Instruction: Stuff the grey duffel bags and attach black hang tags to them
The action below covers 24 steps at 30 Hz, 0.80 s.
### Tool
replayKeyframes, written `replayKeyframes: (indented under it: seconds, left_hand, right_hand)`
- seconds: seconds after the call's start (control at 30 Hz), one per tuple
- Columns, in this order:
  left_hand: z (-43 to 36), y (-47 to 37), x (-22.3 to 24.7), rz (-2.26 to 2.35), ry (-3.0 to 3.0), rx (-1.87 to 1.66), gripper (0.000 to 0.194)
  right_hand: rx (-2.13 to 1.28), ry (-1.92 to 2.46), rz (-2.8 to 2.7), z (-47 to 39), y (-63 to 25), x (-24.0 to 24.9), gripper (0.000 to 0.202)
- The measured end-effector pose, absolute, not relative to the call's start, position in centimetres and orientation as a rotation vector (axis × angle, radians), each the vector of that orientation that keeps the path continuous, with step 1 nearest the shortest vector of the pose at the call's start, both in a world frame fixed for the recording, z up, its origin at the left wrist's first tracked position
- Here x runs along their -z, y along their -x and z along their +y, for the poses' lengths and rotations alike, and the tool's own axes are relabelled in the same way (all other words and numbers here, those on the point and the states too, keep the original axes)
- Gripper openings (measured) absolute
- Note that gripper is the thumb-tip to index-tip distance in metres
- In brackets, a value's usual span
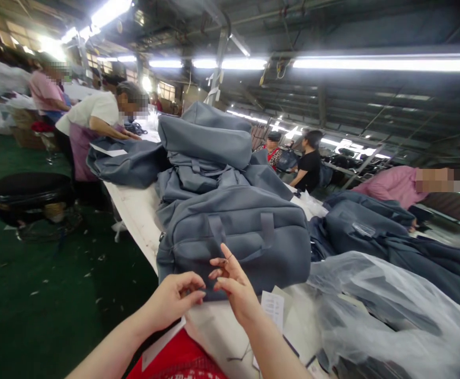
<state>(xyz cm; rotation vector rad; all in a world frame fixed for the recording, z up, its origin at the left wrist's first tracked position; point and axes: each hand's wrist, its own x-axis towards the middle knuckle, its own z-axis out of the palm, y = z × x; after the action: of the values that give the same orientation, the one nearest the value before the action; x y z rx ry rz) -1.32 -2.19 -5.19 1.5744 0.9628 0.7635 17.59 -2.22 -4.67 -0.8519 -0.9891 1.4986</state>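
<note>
A blue-grey duffel bag (281, 258) with two strap handles lies on the white table directly before me. My left hand (178, 297) is held in front of the bag's lower left side; its fingers are loosely curled, a small gap shows between thumb and fingertips, and I see nothing in it. Close beside it on the right, my right hand (235, 287) has its index finger stretched out toward the bag's handle and the other fingers bent apart. It wears a thin ring and holds nothing that I can see. Whether a fingertip touches the bag, I cannot tell.
More grey bags (206, 137) are piled behind. Clear plastic wrapping (388, 316) and printed paper tags (272, 310) lie to the right. Another grey bag (129, 163) is near a co-worker in a white shirt (91, 113). A black round stool (28, 187) stands at the left.
</note>
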Motion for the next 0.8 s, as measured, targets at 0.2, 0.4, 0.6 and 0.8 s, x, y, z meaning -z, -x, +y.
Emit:
replayKeyframes:
  seconds: [0.2,0.4,0.6,0.8]
  left_hand:
    - [-1.6,3.4,4.6,0.912,-1.657,-0.648,0.031]
    - [4.0,5.0,1.7,1.252,-1.768,-1.031,0.041]
    - [12.4,4.7,-2.4,1.148,-1.868,-1.033,0.041]
    - [17.5,3.1,-5.0,0.983,-2.022,-0.868,0.039]
  right_hand:
    - [-1.575,0.921,-1.133,-0.5,-16.1,5.3,0.062]
    - [-1.413,1.257,-1.395,3.5,-16.7,6.3,0.025]
    - [-0.654,1.182,-1.395,9.3,-18.4,1.7,0.043]
    - [-0.677,1.023,-1.741,13.9,-18.2,-3.2,0.047]
